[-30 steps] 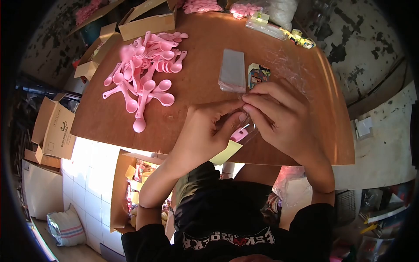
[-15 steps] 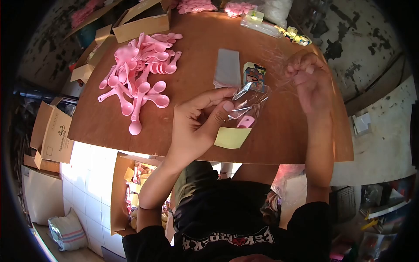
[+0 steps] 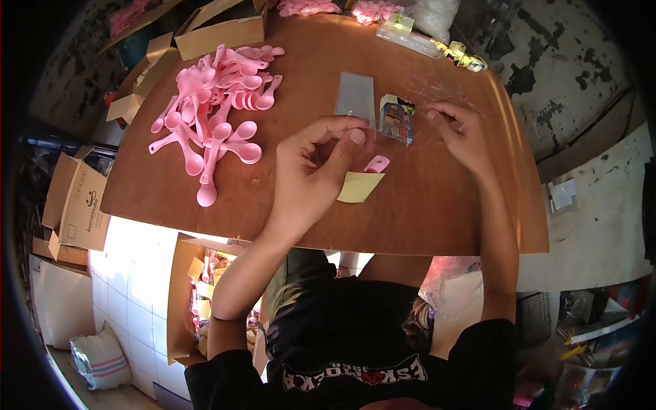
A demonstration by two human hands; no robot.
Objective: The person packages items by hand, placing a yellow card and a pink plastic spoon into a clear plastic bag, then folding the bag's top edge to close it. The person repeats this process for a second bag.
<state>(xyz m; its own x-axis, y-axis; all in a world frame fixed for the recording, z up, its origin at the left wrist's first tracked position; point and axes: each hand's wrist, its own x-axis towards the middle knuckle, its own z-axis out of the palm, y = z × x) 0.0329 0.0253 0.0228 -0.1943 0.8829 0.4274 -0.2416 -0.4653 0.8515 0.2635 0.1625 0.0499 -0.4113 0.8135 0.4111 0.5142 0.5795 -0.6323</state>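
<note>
My left hand (image 3: 318, 167) pinches the top of a clear plastic bag above the middle of the table. Below that pinch, a pink spoon handle (image 3: 376, 164) and a yellow paper (image 3: 361, 186) show. To the right, my right hand (image 3: 461, 130) has thumb and forefinger close together; whether anything thin is between them is too small to tell. Behind my hands lie a stack of clear bags (image 3: 354, 94) and a small stack of printed cards (image 3: 397, 119). A heap of pink spoons (image 3: 212, 96) covers the table's left part.
Cardboard boxes (image 3: 222, 31) stand at the brown table's (image 3: 424, 225) back left. Along the back edge are pink items (image 3: 307, 7), plastic packs and a yellow patterned strip (image 3: 461, 56). Clear plastic scraps (image 3: 444, 89) lie at the right. An open box (image 3: 180, 301) stands below the front edge.
My right hand has come down and left, its fingers nearer the cards. My left hand still holds the bag, and the yellow paper has moved up a little.
</note>
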